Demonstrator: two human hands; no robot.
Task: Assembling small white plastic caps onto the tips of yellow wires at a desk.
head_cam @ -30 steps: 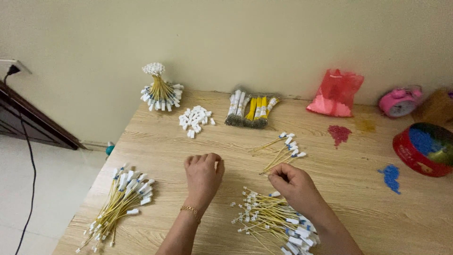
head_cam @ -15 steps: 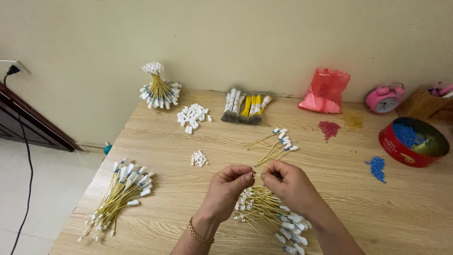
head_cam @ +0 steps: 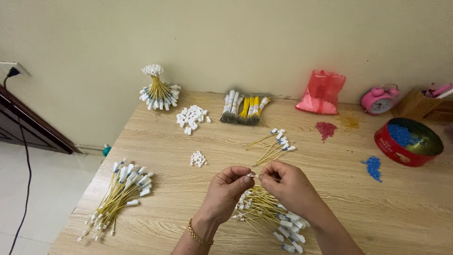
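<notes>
My left hand (head_cam: 226, 191) and my right hand (head_cam: 288, 184) meet over the wooden table (head_cam: 330, 198), fingertips pinching one thin yellow wire with a small white connector (head_cam: 251, 176) between them. Directly below the hands lies a loose heap of yellow wires with white ends (head_cam: 271, 217). A tiny cluster of white connectors (head_cam: 198, 158) sits just left of my left hand. A gold bracelet is on my left wrist.
A pile of finished wires (head_cam: 123, 191) lies at the left edge, a few wires (head_cam: 273, 144) beyond the hands. At the back: a tied bundle (head_cam: 158, 92), white connectors (head_cam: 191, 118), bundled wires (head_cam: 245, 107), red bag (head_cam: 322, 92), pink clock (head_cam: 379, 100), red tin (head_cam: 408, 141), blue beads (head_cam: 373, 166).
My left hand left the small white connectors on the table and came right to meet my right hand. Both hands now pinch one wire above the heap.
</notes>
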